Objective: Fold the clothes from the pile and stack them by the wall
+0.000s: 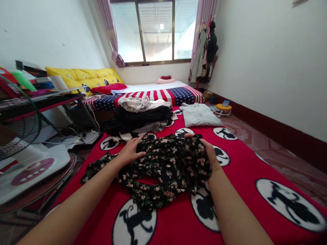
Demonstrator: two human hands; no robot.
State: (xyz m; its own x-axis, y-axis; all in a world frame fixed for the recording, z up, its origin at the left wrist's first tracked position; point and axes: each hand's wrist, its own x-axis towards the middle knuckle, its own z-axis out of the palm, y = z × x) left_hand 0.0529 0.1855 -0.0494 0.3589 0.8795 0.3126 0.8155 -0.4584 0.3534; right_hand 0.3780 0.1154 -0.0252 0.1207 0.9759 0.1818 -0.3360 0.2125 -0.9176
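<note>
A black floral garment [163,166] lies crumpled on a red blanket [237,163] with white circles and black figures. My left hand [130,151] rests flat on the garment's left part, fingers stretched out. My right hand [208,153] grips a bunched fold of the same garment at its right side, fingers curled into the cloth.
A pile of black and white clothes [140,117] sits beyond the garment. A folded pale shirt [199,115] lies to its right. A fan [17,126] and cluttered desk [43,98] stand at left. Tiled floor [281,153] runs along the right wall.
</note>
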